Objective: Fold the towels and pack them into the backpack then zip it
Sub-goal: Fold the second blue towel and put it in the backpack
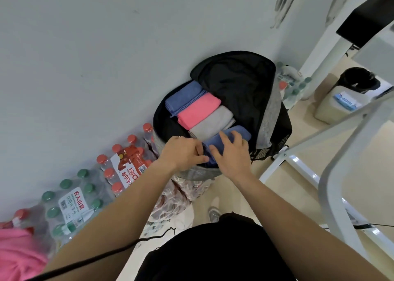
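Inside the open backpack (270, 110) lie four folded towels (185, 98): two blue, one pink (198, 110), one grey (212, 122). Left grip (183, 153) pinches the near blue towel (245, 134); right grip (232, 153) rests released on it.

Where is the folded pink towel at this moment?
In the head view, the pink towel lies inside the open backpack near centre frame, between the far blue towel and the grey towel.

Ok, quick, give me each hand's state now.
Left hand: pinches the end of the near blue towel.
Right hand: open, fingers pressing the same towel.
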Tool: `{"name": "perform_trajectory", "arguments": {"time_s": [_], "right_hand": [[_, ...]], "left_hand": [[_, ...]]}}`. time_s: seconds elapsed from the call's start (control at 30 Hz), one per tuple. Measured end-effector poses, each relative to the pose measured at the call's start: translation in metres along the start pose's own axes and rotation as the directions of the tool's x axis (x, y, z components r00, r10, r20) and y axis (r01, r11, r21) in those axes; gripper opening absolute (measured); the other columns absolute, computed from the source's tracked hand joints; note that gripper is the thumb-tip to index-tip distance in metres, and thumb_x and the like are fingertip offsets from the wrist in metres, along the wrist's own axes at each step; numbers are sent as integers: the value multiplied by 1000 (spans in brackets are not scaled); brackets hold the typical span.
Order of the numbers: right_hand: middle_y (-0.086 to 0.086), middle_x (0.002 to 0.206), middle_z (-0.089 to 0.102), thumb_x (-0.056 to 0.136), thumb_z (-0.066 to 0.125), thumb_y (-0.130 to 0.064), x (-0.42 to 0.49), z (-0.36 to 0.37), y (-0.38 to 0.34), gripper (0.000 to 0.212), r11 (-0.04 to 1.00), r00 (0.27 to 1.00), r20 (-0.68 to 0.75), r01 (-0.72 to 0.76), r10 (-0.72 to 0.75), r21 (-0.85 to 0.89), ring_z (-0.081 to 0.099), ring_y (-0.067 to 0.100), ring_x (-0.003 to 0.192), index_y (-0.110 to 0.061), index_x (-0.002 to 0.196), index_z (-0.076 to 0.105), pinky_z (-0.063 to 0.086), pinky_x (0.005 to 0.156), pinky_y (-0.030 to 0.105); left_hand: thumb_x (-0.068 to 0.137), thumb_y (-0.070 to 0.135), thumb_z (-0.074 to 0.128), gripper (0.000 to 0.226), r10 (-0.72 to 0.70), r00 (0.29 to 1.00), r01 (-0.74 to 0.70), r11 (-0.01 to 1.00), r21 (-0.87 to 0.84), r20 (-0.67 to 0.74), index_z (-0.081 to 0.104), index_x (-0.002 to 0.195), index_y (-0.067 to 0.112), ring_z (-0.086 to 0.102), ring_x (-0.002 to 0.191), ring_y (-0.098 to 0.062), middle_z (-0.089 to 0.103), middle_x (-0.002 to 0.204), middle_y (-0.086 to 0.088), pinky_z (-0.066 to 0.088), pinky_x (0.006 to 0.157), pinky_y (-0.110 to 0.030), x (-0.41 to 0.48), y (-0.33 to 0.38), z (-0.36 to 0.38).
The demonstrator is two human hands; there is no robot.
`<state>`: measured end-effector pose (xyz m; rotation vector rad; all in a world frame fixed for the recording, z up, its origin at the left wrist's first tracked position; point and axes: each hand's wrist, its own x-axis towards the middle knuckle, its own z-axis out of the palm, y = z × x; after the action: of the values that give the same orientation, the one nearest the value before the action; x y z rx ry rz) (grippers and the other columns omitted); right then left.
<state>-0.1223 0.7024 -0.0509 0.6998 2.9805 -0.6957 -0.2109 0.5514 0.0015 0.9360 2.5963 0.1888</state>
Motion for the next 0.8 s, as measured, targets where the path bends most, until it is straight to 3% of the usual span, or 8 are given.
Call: {"name": "perform_trajectory", "arguments": {"time_s": [0.07,0.13,0.23,0.4,0.6,0.67,0.8], "right_hand": [[22,161,10,95,37,-64,-2,6,-11,77,996,995,86,-37,43,-76,9,48,145,-17,155,23,18,116,53],[23,162,-3,98,31,-62,-2,10,-16,79,993,990,132,-43,58,-110,-2,50,146,-14,157,11,11,118,56],[26,161,-8,100,34,-53,1,11,-9,74,983,987,153,-14,42,-181,-4,53,145,-15,157,8,11,116,58],[26,161,-8,99,45,-44,14,1,6,72,982,983,169,-46,78,-185,-3,52,145,-14,157,14,10,118,54],[21,162,-14,85,50,-71,14,1,-33,104,976,942,261,-217,210,-2,-9,47,147,-9,156,4,13,116,63],[23,160,-19,87,54,-65,18,6,-43,108,966,932,263,-257,251,-11,-13,49,146,-3,155,-3,12,116,63],[23,159,-21,94,53,-46,21,16,-39,94,976,943,253,-212,217,-50,-16,49,145,1,154,-2,10,118,59]], "left_hand": [[78,52,72,24,52,991,-40,995,-96,125,70,83,28,66,80,-8,72,82,12,52,78,-34,-6,-4,0],[79,39,75,10,83,984,-59,986,-156,156,70,77,31,65,78,-6,71,80,13,54,77,-36,-11,-8,2],[79,36,73,11,100,982,-65,975,-214,159,66,71,36,65,77,-5,70,77,14,55,76,-37,-15,-13,4],[82,36,72,7,121,983,-89,972,-219,138,70,79,29,64,79,-6,69,78,13,55,77,-36,-20,-12,0],[78,36,71,6,74,996,-59,963,-263,46,70,75,31,62,74,-3,67,74,15,55,74,-37,-24,-11,8],[78,33,72,5,74,997,-64,965,-255,32,70,74,30,62,73,-3,67,74,15,55,73,-36,-24,-8,7],[78,35,71,5,87,996,-78,974,-213,35,70,77,30,62,74,-4,67,75,14,55,72,-35,-24,-10,7]]}}
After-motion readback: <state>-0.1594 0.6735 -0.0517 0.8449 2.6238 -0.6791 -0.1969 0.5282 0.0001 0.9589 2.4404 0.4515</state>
